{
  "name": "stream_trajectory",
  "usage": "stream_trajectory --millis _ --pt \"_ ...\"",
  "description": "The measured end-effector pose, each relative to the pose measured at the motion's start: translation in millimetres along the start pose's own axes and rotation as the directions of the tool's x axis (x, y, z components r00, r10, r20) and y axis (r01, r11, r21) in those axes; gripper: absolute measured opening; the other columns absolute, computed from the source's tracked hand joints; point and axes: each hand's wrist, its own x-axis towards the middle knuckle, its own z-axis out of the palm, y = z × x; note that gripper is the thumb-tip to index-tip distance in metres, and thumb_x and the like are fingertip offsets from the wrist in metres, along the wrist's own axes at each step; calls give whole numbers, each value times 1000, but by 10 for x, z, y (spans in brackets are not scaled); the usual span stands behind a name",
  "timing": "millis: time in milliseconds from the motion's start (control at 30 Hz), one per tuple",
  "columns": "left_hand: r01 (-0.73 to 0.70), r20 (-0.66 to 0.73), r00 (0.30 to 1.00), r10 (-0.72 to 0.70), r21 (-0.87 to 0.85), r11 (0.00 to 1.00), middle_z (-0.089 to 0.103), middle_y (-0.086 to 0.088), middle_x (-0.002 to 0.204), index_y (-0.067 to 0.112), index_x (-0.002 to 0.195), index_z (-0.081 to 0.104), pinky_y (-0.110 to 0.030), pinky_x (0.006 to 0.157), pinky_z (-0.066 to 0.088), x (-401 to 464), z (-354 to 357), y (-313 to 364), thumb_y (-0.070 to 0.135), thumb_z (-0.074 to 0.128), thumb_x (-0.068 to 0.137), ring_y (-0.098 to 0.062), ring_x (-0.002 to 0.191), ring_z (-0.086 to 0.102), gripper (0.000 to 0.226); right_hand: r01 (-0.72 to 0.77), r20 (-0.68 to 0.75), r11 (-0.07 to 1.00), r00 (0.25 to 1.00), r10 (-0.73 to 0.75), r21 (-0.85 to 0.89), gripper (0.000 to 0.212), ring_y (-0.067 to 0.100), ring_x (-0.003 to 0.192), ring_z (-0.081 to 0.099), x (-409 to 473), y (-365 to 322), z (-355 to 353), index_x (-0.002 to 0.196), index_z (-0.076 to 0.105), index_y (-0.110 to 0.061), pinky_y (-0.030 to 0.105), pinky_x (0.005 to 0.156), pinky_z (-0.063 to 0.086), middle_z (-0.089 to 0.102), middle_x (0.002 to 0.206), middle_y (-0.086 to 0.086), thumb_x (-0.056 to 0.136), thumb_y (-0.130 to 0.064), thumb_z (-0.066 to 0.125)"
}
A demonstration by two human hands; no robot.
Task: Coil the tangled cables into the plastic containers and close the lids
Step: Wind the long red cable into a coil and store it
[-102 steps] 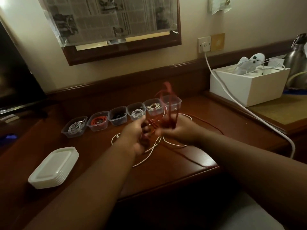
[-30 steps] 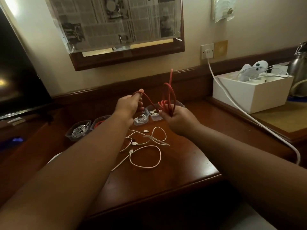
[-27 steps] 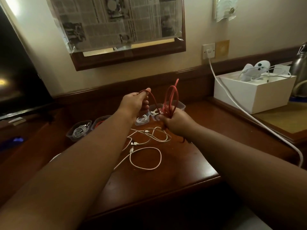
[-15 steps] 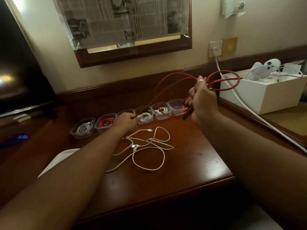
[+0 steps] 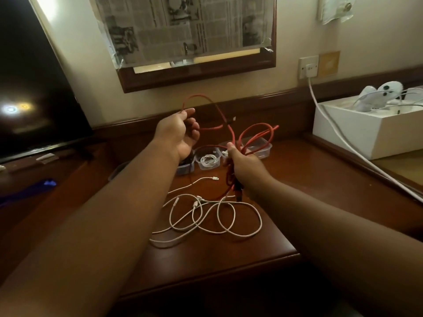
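The right hand point(image 5: 246, 163) grips the bunched loops of the long red rubber cable point(image 5: 231, 136); the left hand point(image 5: 178, 133), fingers loosely curled, pinches its raised loop above the wooden desk point(image 5: 286, 179).

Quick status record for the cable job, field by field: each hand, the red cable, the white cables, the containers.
left hand: raised above the desk, fingers curled, a strand of the red cable pinched at the thumb
right hand: grips the gathered loops
red cable: off the desk, held between both hands, partly looped, not yet in a container
white cables: loose tangle on the wooden desk
containers: in a row behind the hands, lids off; one holds a white coil, the right end one looks empty
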Motion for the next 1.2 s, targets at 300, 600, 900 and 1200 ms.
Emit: stream_trajectory --millis 300,600,900,1200 --pt "-133 366 929 -58 476 869 32 6 56 12 108 65 -24 44 18 -458 -232 265 27 41 105 -7 45 23 29 120 702 857 635 322 -501 9 10 72 67 -171 -102 -341 92 65 -17 28 73 53 71 75 -7 97 -21 59" --pt "-184 462 876 -138 586 789 36 3 60 14 119 62 -21 41 21 -794 -265 485 14 41 103 -9 45 25 26 320 619 579 648 444 -750 44 10 100 63 -377 -262 -238 122 62 -13 29 90 53 66 116 -1 93 -46 58" --pt "62 142 988 -53 -61 996 38 5 54 9 106 60 -19 45 31 -872 -154 217 8 31 102 -5 45 35 30 554 92 818 833 -546 -157 18 12 93 59 -593 -431 -108 113 51 -21 16 63 48 54 111 4 97 -28 57" --pt "-16 162 987 -20 224 975 58 -9 85 6 109 63 -23 60 52 -973 -178 70 25 48 103 -16 71 64 25 -128 634 992 767 95 6 38 9 40 25 -715 -560 -39 70 48 -19 22 39 21 33 53 -5 102 -35 37"
